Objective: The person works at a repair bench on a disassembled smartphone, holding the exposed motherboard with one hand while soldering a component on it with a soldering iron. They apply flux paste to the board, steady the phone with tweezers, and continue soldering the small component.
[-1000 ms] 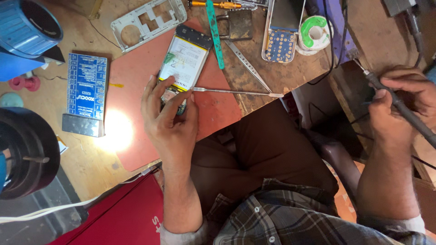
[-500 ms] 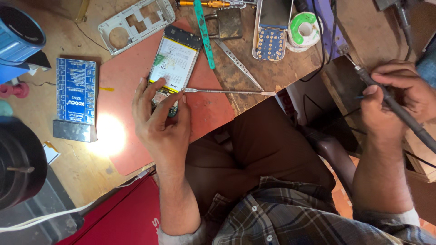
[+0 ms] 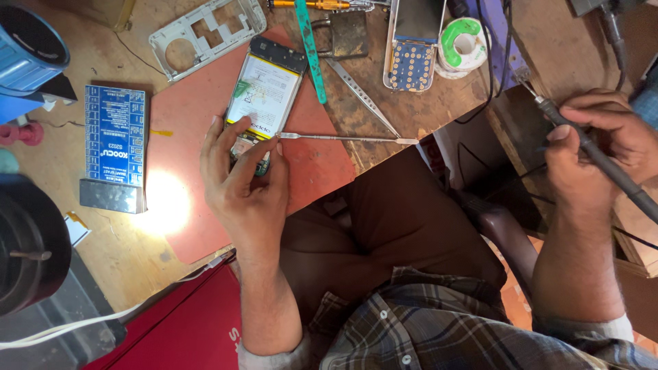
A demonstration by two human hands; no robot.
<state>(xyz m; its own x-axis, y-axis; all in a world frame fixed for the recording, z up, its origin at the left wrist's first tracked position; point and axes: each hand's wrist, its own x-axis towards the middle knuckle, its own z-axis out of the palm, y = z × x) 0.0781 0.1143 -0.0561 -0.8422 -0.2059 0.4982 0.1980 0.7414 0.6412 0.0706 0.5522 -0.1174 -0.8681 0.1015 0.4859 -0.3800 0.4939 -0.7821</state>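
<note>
Fingertips of the left hand (image 3: pixel 247 188) pin an opened phone (image 3: pixel 264 103) to the red mat (image 3: pixel 185 171); the right hand (image 3: pixel 596 147), well right of the mat, grips a soldering iron (image 3: pixel 596 154). Its hot tip could scorch nearby cables (image 3: pixel 495 65) if it drifts.

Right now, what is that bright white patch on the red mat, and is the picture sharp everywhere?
Head view: the white patch is glare, a lamp's light burning out on the red mat just left of the left hand. The opened phone is sharp. The dark round object at the left edge looks soft. The right hand with its soldering iron sits in dimmer light.
</note>
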